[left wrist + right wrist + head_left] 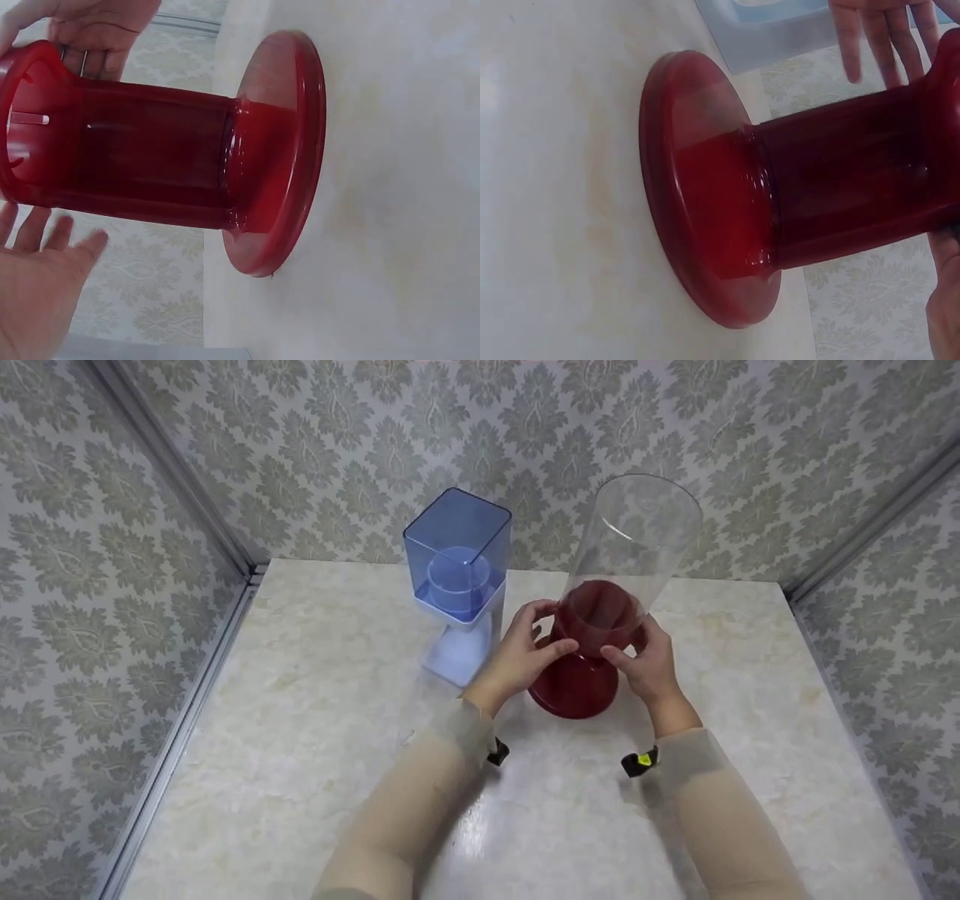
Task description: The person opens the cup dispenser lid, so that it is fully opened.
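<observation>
A red dispenser base (574,688) stands upright on the table, right of the middle. Its round foot (289,165) rests on the tabletop, and a smooth column (157,146) rises to a wider collar. Above the collar a tall clear cylinder (645,529) rises, its top uncovered. From the left side my left hand (521,651) holds the collar, thumb in front and fingers toward the back. My right hand (652,664) grips the opposite side the same way, so the two thumbs come close together at the front.
A blue and white dispenser (459,577) with a see-through square hopper stands left of the red one, close to my left hand. The pale marbled table (315,750) has patterned walls (337,457) at its back and sides. Metal frame bars (187,697) run along the left.
</observation>
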`<state>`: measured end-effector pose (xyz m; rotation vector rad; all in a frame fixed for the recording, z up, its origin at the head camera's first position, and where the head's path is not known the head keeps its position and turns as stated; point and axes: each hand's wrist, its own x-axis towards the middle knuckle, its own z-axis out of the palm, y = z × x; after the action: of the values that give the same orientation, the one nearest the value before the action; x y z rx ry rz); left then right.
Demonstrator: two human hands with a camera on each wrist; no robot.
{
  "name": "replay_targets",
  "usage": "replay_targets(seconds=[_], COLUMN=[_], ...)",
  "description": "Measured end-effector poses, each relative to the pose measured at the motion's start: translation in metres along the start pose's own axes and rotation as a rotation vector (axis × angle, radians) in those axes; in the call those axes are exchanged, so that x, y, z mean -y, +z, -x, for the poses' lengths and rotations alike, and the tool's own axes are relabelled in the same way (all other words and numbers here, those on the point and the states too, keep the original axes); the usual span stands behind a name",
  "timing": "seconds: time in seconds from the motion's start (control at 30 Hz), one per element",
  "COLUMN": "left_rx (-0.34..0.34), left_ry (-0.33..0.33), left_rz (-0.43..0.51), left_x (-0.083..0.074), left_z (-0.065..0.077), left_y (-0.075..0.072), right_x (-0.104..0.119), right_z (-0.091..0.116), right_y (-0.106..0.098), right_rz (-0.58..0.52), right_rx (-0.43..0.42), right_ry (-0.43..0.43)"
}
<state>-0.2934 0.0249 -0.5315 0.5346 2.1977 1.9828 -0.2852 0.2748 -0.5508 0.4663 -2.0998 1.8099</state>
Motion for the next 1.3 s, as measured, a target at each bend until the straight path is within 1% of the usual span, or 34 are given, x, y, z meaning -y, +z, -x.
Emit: replay_targets(seconds=[0.07, 0.13, 0.27, 0.37, 0.4, 0.5, 0.57, 0.63, 0.73, 0.9, 1.0, 1.13, 1.3], left_rx=[-0.030, -0.028, 0.019, 0.075, 0.097, 0.162, 0.179, 0.177, 0.163, 0.159, 0.160, 0.169, 0.165], left_ry=[-0.007, -0.016, -0.007, -0.014, -0.022, -0.026, -0.023, -0.014, -0.018, -0.027, -0.046, -0.064, -0.029], left_rz=[-0.012, -0.024, -0.086, -0.137, -0.140, -0.082, -0.021, 0.033, 0.069, 0.094, 0.105, 0.143, 0.238], left_x=[-0.001, -0.002, -0.004, -0.003, -0.003, -0.003, -0.002, -0.003, -0.003, -0.003, -0.003, -0.004, -0.002], left_z=[0.001, 0.003, 0.002, 0.001, 0.001, 0.000, 0.000, -0.001, -0.001, 0.002, 0.005, 0.008, 0.011], left_y=[-0.001, -0.002, -0.002, -0.003, -0.003, -0.003, -0.002, -0.002, -0.002, -0.001, 0.002, 0.000, -0.005], right_x=[-0.002, -0.003, -0.005, -0.005, -0.005, -0.005, -0.005, -0.006, -0.008, -0.007, -0.002, 0.005, 0.009], right_z=[0.002, 0.004, 0.007, 0.008, 0.008, 0.007, 0.007, 0.009, 0.015, 0.027, 0.033, 0.035, 0.035], right_y=[-0.003, -0.006, -0.013, -0.017, -0.019, -0.021, -0.022, -0.021, -0.017, -0.008, -0.008, -0.011, -0.020], right_rz=[-0.041, -0.087, -0.181, -0.230, -0.242, -0.254, -0.259, -0.271, -0.310, -0.366, -0.381, -0.386, -0.413], right_rx=[0.028, 0.058, 0.110, 0.147, 0.156, 0.180, 0.184, 0.174, 0.136, 0.023, -0.036, -0.056, -0.073], right_ry=[-0.002, -0.008, -0.017, -0.005, 0.004, 0.039, 0.056, 0.069, 0.069, 0.043, 0.024, 0.013, 0.011])
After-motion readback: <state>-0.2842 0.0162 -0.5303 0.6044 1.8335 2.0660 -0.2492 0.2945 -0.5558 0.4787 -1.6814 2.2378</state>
